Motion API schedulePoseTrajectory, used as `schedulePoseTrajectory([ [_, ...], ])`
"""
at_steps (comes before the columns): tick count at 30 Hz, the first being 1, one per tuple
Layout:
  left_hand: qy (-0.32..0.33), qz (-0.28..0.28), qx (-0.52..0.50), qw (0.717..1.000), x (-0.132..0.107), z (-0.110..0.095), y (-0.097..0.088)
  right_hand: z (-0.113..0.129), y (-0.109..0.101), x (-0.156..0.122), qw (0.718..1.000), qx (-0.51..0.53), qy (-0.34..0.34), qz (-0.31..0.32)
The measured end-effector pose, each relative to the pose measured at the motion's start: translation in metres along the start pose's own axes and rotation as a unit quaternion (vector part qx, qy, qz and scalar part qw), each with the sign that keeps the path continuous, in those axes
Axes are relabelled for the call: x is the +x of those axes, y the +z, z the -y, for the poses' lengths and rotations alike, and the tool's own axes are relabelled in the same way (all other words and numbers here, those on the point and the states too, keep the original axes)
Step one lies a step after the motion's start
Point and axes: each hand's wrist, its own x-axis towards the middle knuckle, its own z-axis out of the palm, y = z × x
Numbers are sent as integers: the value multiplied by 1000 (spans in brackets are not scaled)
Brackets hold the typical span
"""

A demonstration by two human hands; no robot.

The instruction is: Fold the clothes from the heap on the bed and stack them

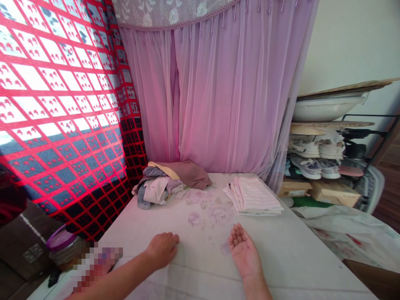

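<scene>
My left hand (162,248) rests palm down on the white floral sheet (200,250), its fingers curled under and holding nothing that I can see. Beside it my right hand (243,250) lies palm up on the sheet, fingers stretched out and empty. Farther back, a folded stack of white striped cloths (253,196) sits at the right. A loose heap of unfolded clothes (170,181) in grey, mauve and cream lies at the back left. Both hands are well short of either pile.
A pink sheer curtain (218,91) hangs behind the bed. A red and blue patterned cloth (62,104) covers the left side. A shoe rack (325,154) with sneakers and a basin stands at the right. A purple-lidded jar (61,246) sits at the lower left.
</scene>
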Motion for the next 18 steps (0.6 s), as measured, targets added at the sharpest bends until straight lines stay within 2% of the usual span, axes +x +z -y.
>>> schedulePoseTrajectory([
  [4, -14, 11, 28, 999, 19, 3, -7, -2, -7, 7, 999, -19, 18, 37],
  [7, -29, -11, 9, 999, 38, 14, -15, -1, -11, 12, 999, -21, -4, 46],
  [11, -70, -88, -10, 994, 79, 46, -41, -1, -10, 15, 998, -35, -6, 50],
  [14, -107, -154, -21, 982, 115, 72, -61, 1, -6, 10, 999, -2, 10, 42],
  [15, -128, -194, -51, 971, 126, 79, -65, 2, -4, 8, 999, 16, 17, 35],
  [18, -138, -238, -90, 957, 153, 96, -70, 4, 4, 2, 998, 57, 39, 7],
])
